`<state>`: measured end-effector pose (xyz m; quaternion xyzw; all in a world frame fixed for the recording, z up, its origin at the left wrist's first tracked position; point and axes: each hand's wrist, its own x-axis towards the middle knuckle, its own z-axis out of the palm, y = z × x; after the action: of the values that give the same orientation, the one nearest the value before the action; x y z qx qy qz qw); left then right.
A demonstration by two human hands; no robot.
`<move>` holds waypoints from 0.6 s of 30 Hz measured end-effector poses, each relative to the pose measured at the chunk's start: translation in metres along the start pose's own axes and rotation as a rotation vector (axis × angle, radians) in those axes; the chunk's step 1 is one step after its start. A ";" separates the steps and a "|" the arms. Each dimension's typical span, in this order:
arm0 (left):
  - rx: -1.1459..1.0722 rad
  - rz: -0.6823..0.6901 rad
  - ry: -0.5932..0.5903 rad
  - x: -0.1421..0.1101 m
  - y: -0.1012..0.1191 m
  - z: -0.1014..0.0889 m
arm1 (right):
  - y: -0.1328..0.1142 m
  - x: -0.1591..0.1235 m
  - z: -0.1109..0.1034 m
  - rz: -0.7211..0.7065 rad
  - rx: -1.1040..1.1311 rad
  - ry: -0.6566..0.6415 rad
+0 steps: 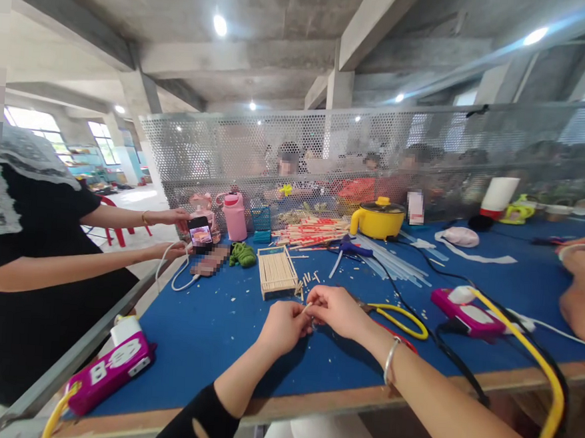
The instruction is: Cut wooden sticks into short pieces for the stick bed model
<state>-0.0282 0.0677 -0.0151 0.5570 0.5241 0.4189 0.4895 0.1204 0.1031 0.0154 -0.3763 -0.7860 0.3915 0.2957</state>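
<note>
My left hand (pixel 284 325) and my right hand (pixel 335 310) meet above the near part of the blue table, fingers pinched together. Between their fingertips shows the end of a short pale stick (pixel 307 308); most of it is hidden by the fingers. Just beyond them stands a small frame of wooden sticks (pixel 279 271), shaped like a little bed. Several cut stick pieces (pixel 311 278) lie at its right side. Scissors with yellow handles (pixel 405 322) rest close to my right wrist, partly covered by the forearm.
Behind lie a heap of red-ended chopsticks (pixel 316 233), a blue glue gun (pixel 355 247), clear glue sticks (pixel 399 263) and a yellow pot (pixel 381 222). Purple power strips (pixel 466 312) and cables flank me. On the left a person holds a phone (pixel 200 234); another person's arm is at right.
</note>
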 end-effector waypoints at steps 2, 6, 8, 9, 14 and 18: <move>-0.033 -0.011 -0.018 -0.002 0.002 -0.001 | 0.003 0.000 0.000 0.011 0.019 0.020; -0.105 -0.052 -0.088 -0.005 0.006 -0.002 | 0.005 0.000 -0.001 0.020 0.035 0.012; -0.125 -0.051 -0.094 -0.006 0.006 -0.002 | 0.005 0.001 0.002 0.022 0.021 0.018; -0.133 -0.047 -0.088 -0.006 0.006 -0.002 | 0.004 0.001 0.004 0.024 0.005 0.025; -0.191 -0.037 -0.023 -0.004 0.006 -0.004 | -0.006 -0.002 0.000 0.028 -0.140 0.061; -0.294 -0.087 0.022 -0.004 0.009 -0.011 | 0.002 -0.024 -0.049 0.164 -0.676 0.151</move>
<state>-0.0376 0.0654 -0.0039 0.4513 0.4861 0.4755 0.5778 0.1710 0.1033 0.0350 -0.5424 -0.8143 0.1029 0.1792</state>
